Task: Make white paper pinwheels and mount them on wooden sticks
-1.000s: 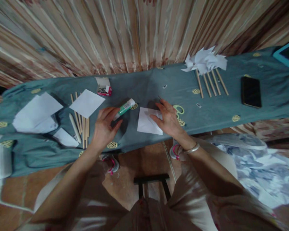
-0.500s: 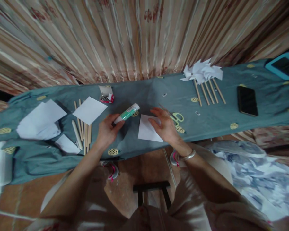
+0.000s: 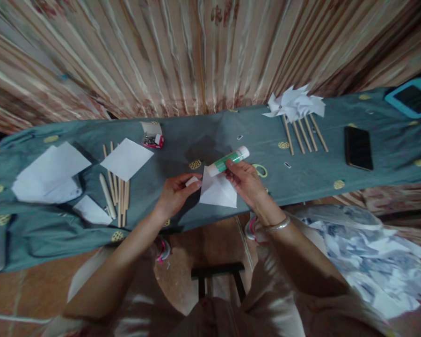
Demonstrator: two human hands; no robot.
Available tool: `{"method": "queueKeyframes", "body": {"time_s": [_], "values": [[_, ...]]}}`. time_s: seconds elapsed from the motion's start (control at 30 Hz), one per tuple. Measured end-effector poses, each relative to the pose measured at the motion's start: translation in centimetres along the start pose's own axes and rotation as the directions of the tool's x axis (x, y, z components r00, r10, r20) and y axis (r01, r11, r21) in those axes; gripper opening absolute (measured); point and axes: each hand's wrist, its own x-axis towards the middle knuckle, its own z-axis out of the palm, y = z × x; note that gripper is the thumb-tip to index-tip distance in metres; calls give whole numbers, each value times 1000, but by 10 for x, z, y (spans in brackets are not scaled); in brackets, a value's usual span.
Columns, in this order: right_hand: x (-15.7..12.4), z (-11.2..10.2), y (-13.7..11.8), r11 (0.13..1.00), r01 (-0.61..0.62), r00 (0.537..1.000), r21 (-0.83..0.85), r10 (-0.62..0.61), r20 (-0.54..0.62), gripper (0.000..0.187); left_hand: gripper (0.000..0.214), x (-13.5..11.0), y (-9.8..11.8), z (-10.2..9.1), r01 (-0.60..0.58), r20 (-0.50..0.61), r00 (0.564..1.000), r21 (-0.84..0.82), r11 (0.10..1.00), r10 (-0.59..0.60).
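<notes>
My right hand (image 3: 246,181) is closed round a green and white glue stick (image 3: 235,157), tilted with its lower left end over the paper. In my left hand (image 3: 175,194) a small white cap (image 3: 192,181) is pinched between thumb and fingers. Below both hands lies a white paper piece (image 3: 217,195) with fold lines, flat on the cloth; the glue stick overlaps its upper edge. Scissors with light green handles (image 3: 261,170) lie mostly hidden behind my right hand.
Left on the green cloth are stacked white paper (image 3: 51,175), wooden sticks (image 3: 121,201), a square sheet (image 3: 127,159) and a red box of metal pins (image 3: 153,138). Right are paper pinwheels (image 3: 294,103), a phone (image 3: 358,147) and a blue-framed device (image 3: 416,97). A bag of paper scraps (image 3: 375,262) stands below.
The glue stick has passed from my left hand to my right and moved right, over the paper. Its cap is now off, in my left hand, which has shifted right.
</notes>
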Motion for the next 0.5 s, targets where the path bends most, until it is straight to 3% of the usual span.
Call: {"method": "queueKeyframes", "body": {"time_s": [0.07,0.13,0.2,0.3,0.5], "values": [[3,-7,-7,998,-42,999,54,44,-32,31,38,4,-6,-9,-118,-20,992,224,967,125],[4,-12,-11,988,-123,992,98,124,-10,31,35,10,-13,-17,-260,-2,955,477,839,297],[3,-14,-11,976,-182,983,116,180,29,30,35,15,-19,-22,-351,62,912,627,696,405],[0,-14,-9,973,-203,978,111,195,74,26,39,19,-23,-23,-412,168,887,708,574,429],[-3,-17,-8,960,-235,969,149,219,118,25,41,17,-24,-23,-414,216,896,720,556,388]]}}
